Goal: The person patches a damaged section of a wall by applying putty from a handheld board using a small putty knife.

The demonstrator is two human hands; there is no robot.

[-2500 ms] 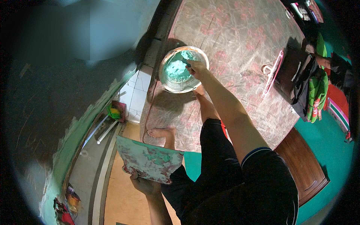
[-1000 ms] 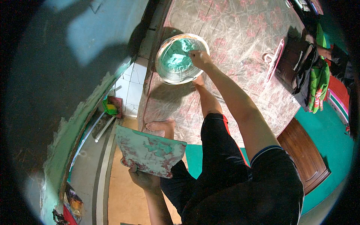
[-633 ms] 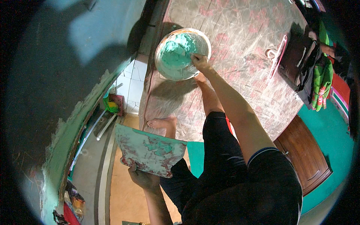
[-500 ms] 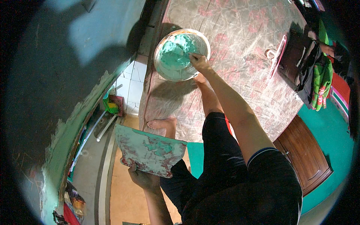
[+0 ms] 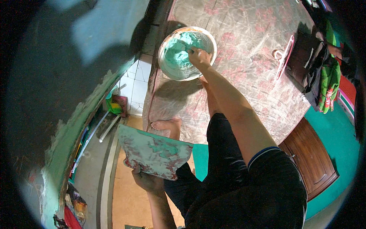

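Note:
My left hand (image 5: 148,181) grips the lower edge of a flat board (image 5: 154,152), its thumb on top. The board is smeared with pale and teal putty over reddish-brown patches. My right hand (image 5: 199,58) is closed and reaches over the rim into a round white tub (image 5: 212,47). Whatever its fingers hold is hidden. Thick teal putty (image 5: 176,50) with paler lumps lies in the tub, and dried smears coat the tub's inner wall.
The tub rests on a patterned mattress (image 5: 244,76), where my bare foot (image 5: 167,126) also stands. A dark wall (image 5: 45,103) with a pale green patched edge runs down the left. Clothes (image 5: 329,84) and a pink hanger (image 5: 283,57) lie at the right, near a brown wooden door (image 5: 310,158).
My right hand has moved slightly left and up, further in over the tub. The tub is tipped a little differently. My left hand still holds the board, shifted slightly right.

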